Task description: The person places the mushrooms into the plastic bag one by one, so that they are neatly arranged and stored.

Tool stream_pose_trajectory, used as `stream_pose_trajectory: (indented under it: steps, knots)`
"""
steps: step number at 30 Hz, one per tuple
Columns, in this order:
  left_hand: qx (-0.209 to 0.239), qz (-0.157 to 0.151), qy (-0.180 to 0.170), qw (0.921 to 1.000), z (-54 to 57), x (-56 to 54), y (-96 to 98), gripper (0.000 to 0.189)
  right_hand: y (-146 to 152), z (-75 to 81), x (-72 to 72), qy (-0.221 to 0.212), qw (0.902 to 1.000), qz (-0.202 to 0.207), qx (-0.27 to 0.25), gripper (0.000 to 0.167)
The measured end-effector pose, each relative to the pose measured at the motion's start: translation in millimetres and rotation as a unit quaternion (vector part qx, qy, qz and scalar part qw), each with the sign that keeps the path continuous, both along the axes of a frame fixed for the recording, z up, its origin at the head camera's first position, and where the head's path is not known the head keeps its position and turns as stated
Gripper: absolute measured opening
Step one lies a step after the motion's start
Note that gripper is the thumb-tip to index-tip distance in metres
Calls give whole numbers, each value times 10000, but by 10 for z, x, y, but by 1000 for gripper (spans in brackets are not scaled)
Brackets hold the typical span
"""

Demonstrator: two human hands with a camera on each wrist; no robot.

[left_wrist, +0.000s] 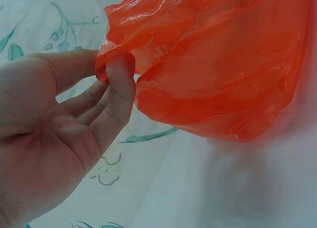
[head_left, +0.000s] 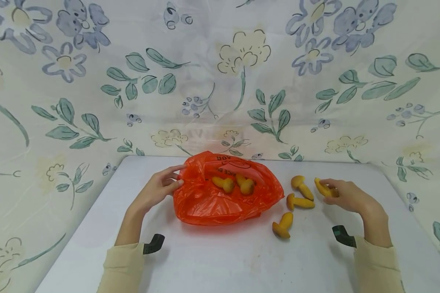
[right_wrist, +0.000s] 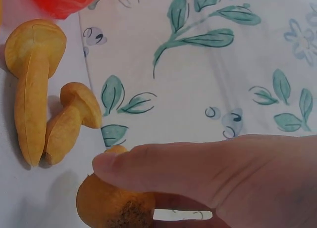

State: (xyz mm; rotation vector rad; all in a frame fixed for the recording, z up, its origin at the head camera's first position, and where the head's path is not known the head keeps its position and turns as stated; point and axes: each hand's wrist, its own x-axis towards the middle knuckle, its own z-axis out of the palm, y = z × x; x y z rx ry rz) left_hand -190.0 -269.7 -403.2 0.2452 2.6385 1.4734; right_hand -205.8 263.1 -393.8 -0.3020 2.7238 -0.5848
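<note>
A red plastic bag (head_left: pixel 212 211) lies on the white table with its mouth spread toward me. My left hand (head_left: pixel 155 190) pinches the bag's left edge between thumb and fingers, as the left wrist view shows up close. Inside the bag are two yellow-brown mushrooms, one (head_left: pixel 225 185) left of the other (head_left: pixel 246 186). To the right of the bag, my right hand (head_left: pixel 348 196) grips another mushroom (right_wrist: pixel 114 203), which has a dark speckled patch, above the table. Its thumb lies across the mushroom in the right wrist view.
Three loose mushrooms lie between the bag and my right hand: one (head_left: pixel 302 187) at the back, one (head_left: pixel 300 202) just in front of it, and one (head_left: pixel 283 226) nearer me. A floral cloth (head_left: pixel 205 81) hangs behind the white table (head_left: pixel 223 260).
</note>
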Motion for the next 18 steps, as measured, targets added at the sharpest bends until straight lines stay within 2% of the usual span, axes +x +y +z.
stream_pose_trajectory:
  steps: [18]
  knots:
    - [-80,23,83,9999,8,5,7,50,-111,84,29,628,9978,29,-217,62]
